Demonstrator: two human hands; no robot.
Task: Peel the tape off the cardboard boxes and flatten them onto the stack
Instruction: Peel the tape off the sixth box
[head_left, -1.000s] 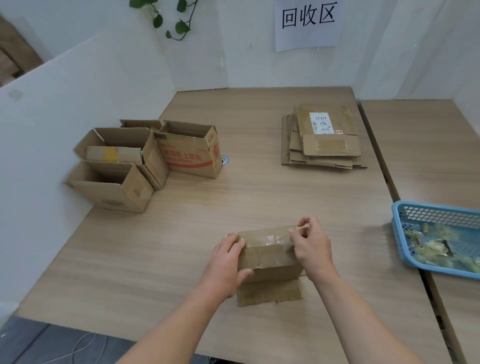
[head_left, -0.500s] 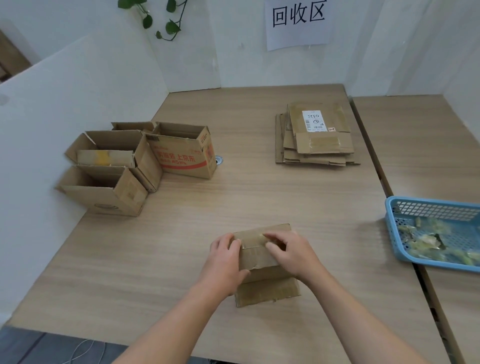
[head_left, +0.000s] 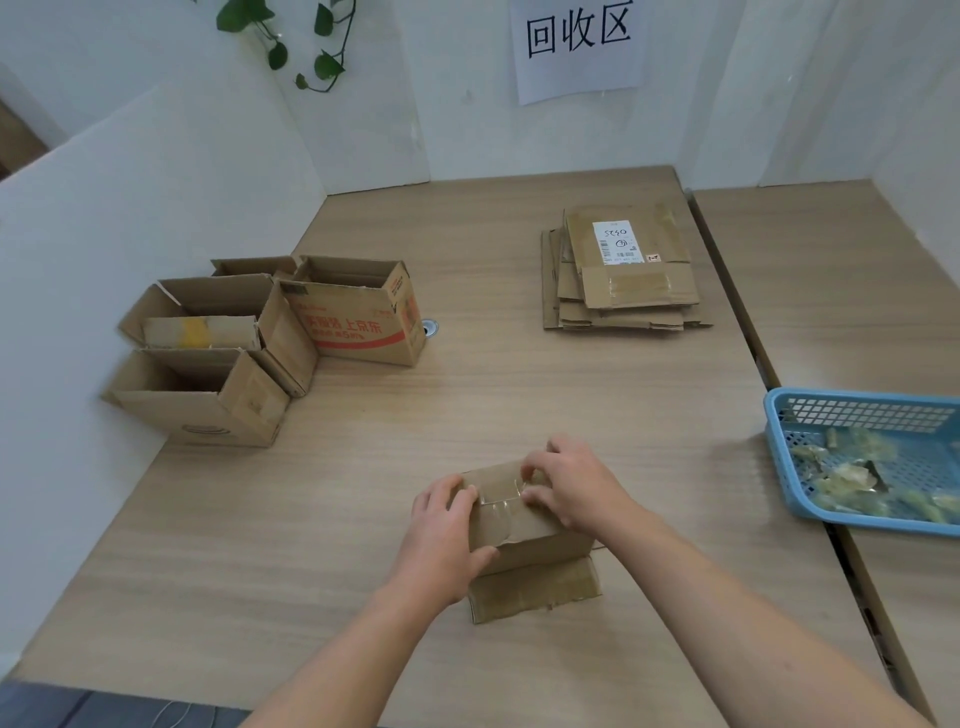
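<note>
The surface (head_left: 519, 405) is as it was a second ago. The stack (head_left: 623, 280) lies at the far right, and the box (head_left: 524, 540) sits unmoved near the front edge, well apart from it. The left hand (head_left: 441, 535) still clasps the box's left end. The right hand (head_left: 571, 483) has come in from the right end to mid-top, fingertips curled on the tape (head_left: 501, 493) edge, seemingly pinching it. I judge this a fresh hold for another pull, with the peeling unfinished. The box's long axis runs left to right, and its flap (head_left: 535, 592) points toward the person.
</note>
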